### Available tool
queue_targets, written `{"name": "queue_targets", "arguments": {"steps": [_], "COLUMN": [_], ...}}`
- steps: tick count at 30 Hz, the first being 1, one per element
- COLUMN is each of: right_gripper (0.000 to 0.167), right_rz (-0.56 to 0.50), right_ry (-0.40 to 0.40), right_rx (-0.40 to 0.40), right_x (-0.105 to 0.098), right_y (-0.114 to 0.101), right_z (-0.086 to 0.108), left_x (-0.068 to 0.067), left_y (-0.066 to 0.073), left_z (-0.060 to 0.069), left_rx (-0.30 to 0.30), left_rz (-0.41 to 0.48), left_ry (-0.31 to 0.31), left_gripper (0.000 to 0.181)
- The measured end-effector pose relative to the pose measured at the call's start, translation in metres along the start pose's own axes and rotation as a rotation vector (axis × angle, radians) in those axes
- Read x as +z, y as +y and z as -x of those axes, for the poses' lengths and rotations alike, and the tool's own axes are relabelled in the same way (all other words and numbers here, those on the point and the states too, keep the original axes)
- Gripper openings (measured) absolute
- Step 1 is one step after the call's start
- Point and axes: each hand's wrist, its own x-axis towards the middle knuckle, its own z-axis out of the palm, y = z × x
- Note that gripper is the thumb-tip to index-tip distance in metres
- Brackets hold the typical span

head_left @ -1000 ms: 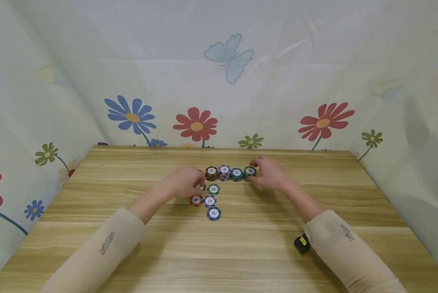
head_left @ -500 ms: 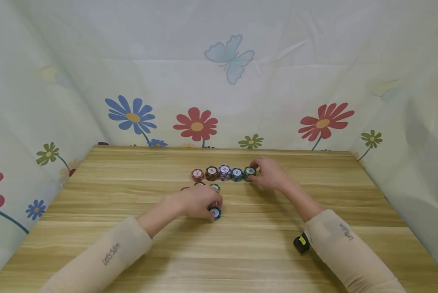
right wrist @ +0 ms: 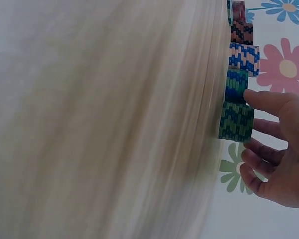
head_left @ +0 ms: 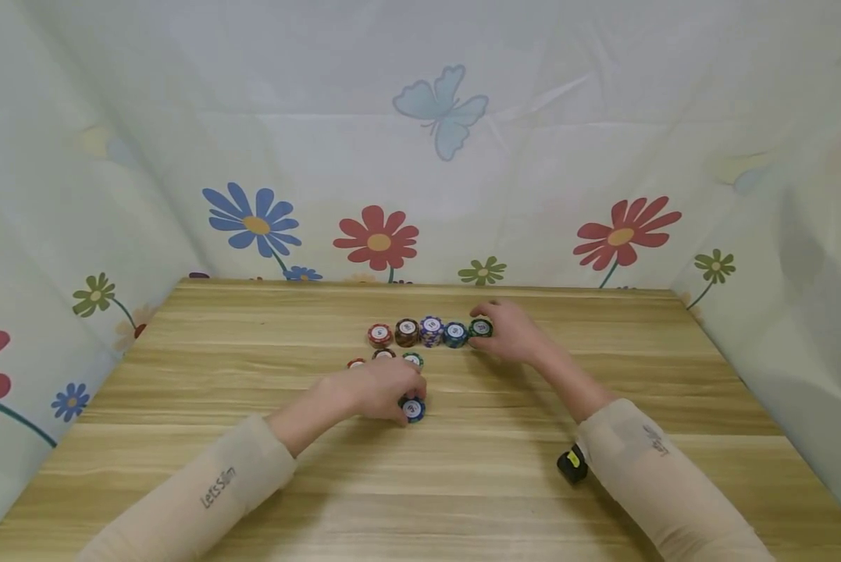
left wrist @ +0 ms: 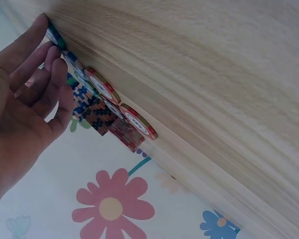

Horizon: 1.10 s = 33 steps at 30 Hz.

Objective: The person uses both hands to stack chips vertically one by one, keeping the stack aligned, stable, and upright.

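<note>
At the front of the loose chips my left hand (head_left: 385, 386) pinches a blue poker chip (head_left: 413, 410) by its edges, and the chip lies on or just at the tabletop. In the left wrist view the thumb meets that chip's rim. My right hand (head_left: 511, 332) curls round the green poker chip stack (head_left: 480, 328) at the right end of a row, thumb in front and fingers behind. Further left stand blue (head_left: 455, 334), purple (head_left: 431, 329), brown (head_left: 407, 331) and red (head_left: 379, 335) stacks. Loose red (left wrist: 138, 121) and green (head_left: 413, 359) chips show partly past my left hand.
The chips lie on a wood-grain table (head_left: 251, 343). A black tape measure (head_left: 572, 464) with a yellow mark sits beside the right sleeve (head_left: 645, 453). A flower-printed curtain (head_left: 532, 156) hangs behind and at both sides.
My left hand has moved right and nearer from the red chips to the blue chip, uncovering the red stack. My right hand has shifted slightly left at the green stack.
</note>
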Motion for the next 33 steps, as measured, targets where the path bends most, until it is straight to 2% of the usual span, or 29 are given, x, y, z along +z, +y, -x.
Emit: {"name": "queue_targets", "arguments": {"steps": [11, 19, 24, 33], "right_gripper": [0.046, 0.042, 0.043, 0.041], "right_rz": [0.001, 0.006, 0.004, -0.031], "right_ry": [-0.029, -0.047, -0.052, -0.043], "right_rx": [-0.029, -0.051, -0.044, -0.064], "right_x": [0.01, 0.015, 0.016, 0.014], "right_y": [0.003, 0.002, 0.004, 0.004], "right_z": [-0.01, -0.012, -0.012, -0.013], "left_x": [-0.002, -0.005, -0.012, -0.022], "left_y": [0.002, -0.003, -0.009, -0.021], "left_z": [0.003, 0.005, 0.004, -0.002], "left_rx": [0.022, 0.052, 0.066, -0.006], "left_rz": [-0.038, -0.045, -0.018, -0.028], "left_ry": [0.008, 0.02, 0.075, 0.216], "left_gripper": [0.028, 0.027, 0.029, 0.035]}}
